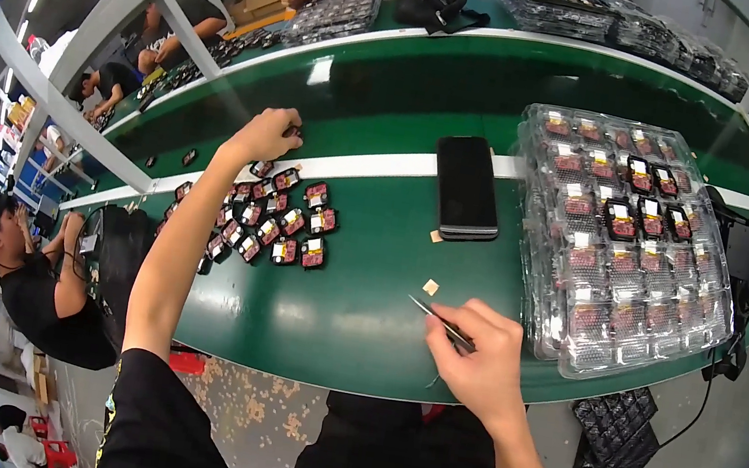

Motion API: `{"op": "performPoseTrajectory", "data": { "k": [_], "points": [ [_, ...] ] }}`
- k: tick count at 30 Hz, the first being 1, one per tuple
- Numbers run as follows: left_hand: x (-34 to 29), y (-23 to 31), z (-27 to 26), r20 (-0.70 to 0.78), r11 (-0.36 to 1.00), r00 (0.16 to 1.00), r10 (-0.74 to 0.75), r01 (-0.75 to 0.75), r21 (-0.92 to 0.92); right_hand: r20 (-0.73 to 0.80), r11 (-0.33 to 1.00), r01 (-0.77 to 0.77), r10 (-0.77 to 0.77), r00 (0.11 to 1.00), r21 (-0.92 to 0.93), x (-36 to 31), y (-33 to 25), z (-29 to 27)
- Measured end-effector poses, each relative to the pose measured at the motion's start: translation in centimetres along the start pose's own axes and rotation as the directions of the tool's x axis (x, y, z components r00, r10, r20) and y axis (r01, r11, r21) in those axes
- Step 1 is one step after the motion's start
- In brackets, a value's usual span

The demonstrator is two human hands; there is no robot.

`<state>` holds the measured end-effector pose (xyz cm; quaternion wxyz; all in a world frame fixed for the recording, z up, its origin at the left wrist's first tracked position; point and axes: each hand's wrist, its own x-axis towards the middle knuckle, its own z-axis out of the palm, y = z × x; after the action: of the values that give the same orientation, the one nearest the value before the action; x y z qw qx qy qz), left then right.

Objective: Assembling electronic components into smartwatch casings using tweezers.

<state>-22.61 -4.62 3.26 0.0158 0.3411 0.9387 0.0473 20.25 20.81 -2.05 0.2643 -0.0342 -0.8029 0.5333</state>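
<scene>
The left hand (266,135) reached out to about ten o'clock from the picture's middle, fingers curled down over a small part (294,132) at the far edge of a cluster of parts (276,215); it seemed to pinch that part, though the fingertips were hidden and the grip could not be told for certain. The cluster lay on the green bench (364,309) just at five o'clock from that hand, small dark modules with red and yellow faces, laid close together in loose rows.

The right hand (483,350) rested at about five o'clock from the middle, near the bench's near edge, closed around tweezers (440,323) whose tips pointed toward ten o'clock. Just at eleven o'clock from the tips lay a small tan square (430,286), apart from them; a second scrap (435,236) sat beside the near end of a black phone (466,187), which lay face up at twelve o'clock from the right hand, across a white stripe (365,166).

At three o'clock stood a stack of clear trays (626,250) holding more parts, some pockets dark, others red. A black tray (620,431) hung below the bench at four o'clock. Other people worked along the line at nine and eleven o'clock.
</scene>
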Motion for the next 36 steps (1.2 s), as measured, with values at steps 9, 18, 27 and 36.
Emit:
{"op": "performPoseTrajectory", "data": {
  "k": [9, 18, 27, 36],
  "points": [
    [-11.6, 17.4, 0.7, -0.213, 0.814, 0.831, 0.514, -0.551, -0.183, -0.127, 0.988, -0.103, 0.089, 0.988, -0.114, 0.5, 0.2, 0.0],
    [-16.2, 19.7, 2.9, -0.256, 0.685, 0.786, 0.562, -0.616, -0.389, -0.13, 0.982, -0.162, 0.15, 0.98, -0.094, 0.2, 0.2, 0.4],
    [-16.9, 18.9, 5.6, -0.216, 0.76, 0.858, 0.465, -0.513, -0.399, -0.049, 0.989, -0.144, 0.142, 0.989, -0.021, 0.2, 0.0, 0.2],
    [-17.0, 19.0, 5.9, -0.157, 0.651, 0.831, 0.533, -0.521, -0.552, 0.096, 0.995, -0.092, 0.094, 0.991, -0.029, 0.4, 0.5, -0.3]
  ]
}}
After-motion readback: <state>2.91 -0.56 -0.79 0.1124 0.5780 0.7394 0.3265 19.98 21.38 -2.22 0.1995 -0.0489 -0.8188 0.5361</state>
